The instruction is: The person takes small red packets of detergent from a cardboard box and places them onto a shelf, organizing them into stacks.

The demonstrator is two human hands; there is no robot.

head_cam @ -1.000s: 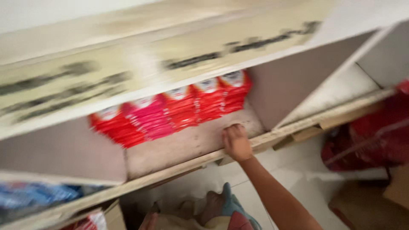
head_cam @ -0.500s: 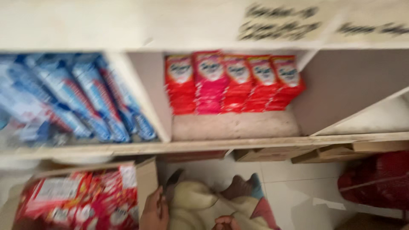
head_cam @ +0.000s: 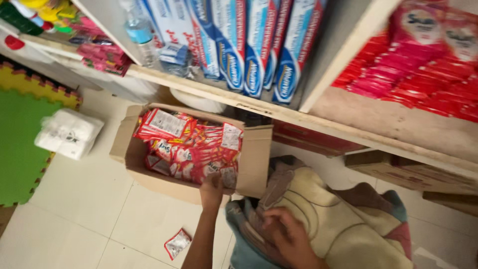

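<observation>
The left hand (head_cam: 211,190) reaches into the open cardboard box (head_cam: 254,164) at its near edge, fingers closing on red sachets (head_cam: 191,149). The right hand (head_cam: 286,234) rests flat, holding nothing, on the cloth (head_cam: 328,219).

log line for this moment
left hand: reaching into sachets in box | right hand: resting on lap cloth | floor: one sachet

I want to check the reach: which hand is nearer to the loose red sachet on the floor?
Left. The left hand is at the cardboard box edge, above the sachet. The right hand rests on the blanket-like cloth, farther right.
</observation>
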